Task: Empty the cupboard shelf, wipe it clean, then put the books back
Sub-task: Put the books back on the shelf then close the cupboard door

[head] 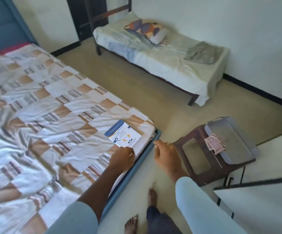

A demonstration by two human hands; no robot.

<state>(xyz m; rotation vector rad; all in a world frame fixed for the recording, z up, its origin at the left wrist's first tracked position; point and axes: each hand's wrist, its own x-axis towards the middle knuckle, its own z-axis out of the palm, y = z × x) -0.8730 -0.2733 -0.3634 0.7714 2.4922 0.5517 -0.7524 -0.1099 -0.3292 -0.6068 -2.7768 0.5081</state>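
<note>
A white and blue book (123, 133) lies flat on the checkered bedspread near the bed's corner. My left hand (122, 158) rests on the bed just below the book, fingers curled, touching or nearly touching its near edge. My right hand (166, 155) hangs in the air to the right of the bed's corner, fingers loosely bent, holding nothing. A checkered cloth (215, 144) is draped over a grey tray on a stool. The cupboard shelf is not in view.
The large bed (44, 115) with a blue frame fills the left. A brown stool (202, 159) carries a grey tray (233, 141) at right. A small bed (162, 59) stands along the far wall. My bare feet (152, 198) stand on the floor between bed and stool.
</note>
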